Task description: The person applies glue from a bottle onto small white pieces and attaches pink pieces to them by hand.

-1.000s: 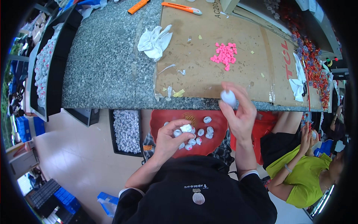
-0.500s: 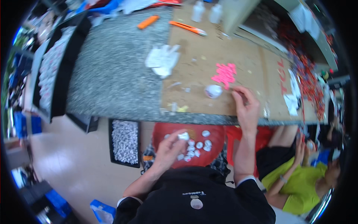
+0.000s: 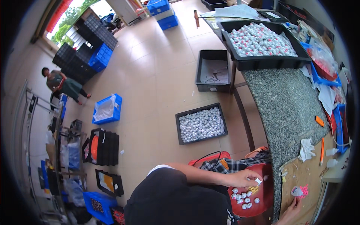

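My left hand (image 3: pixel 244 177) is over a red basin (image 3: pixel 266 204) on my lap, its fingers pinching a small white piece (image 3: pixel 258 181). Small white rounded pieces (image 3: pixel 244 206) lie in the basin, next to a patch of yellow bits (image 3: pixel 254 189). On the brown board over the worktable, my right hand (image 3: pixel 293 208) is just nearer than a white round piece (image 3: pixel 296 191). Its fingertips are drawn together; anything between them is too small to make out. A little pile of pink pieces (image 3: pixel 305 190) touches the far side of that round piece.
A black tray of white-and-pink pieces (image 3: pixel 262 41) stands at the table's far end. On the floor are another filled black tray (image 3: pixel 201 124), a black crate (image 3: pixel 213 71) and a blue crate (image 3: pixel 107 108). A person (image 3: pixel 62 84) stands far left. An orange cutter (image 3: pixel 322 152) lies on the board.
My view has swung left, bringing the floor, crates and a standing person into sight. My left hand still holds the white piece over the basin; my right hand stays near the round piece.
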Available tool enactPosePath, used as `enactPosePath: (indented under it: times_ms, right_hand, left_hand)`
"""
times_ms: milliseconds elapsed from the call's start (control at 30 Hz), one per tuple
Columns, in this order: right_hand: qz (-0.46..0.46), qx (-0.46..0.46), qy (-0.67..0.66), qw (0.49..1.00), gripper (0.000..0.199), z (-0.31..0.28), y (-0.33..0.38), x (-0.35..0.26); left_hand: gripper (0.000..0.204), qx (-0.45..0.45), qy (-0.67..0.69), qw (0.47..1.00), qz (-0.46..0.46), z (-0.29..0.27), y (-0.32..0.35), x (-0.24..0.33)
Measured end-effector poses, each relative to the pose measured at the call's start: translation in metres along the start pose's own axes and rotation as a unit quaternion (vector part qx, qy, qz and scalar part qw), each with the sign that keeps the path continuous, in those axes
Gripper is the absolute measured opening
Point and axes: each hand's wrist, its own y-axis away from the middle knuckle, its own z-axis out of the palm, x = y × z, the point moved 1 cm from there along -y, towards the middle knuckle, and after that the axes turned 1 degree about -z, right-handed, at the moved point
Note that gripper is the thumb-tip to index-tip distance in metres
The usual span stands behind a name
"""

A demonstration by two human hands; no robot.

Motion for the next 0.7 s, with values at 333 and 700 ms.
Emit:
enactPosePath:
  times_ms: [333,700]
  right_hand:
    - [-0.029,0.053,0.176,0.983,0.035,-0.014,0.005,0.005]
    - [-0.021,0.147,0.021,0.989,0.019,-0.015,0.050,-0.048]
  left_hand:
    - [0.034,0.023,0.002,0.999,0.047,-0.007,0.016,0.026]
    - [0.031,0.067,0.055,0.996,0.010,-0.016,0.039,0.037]
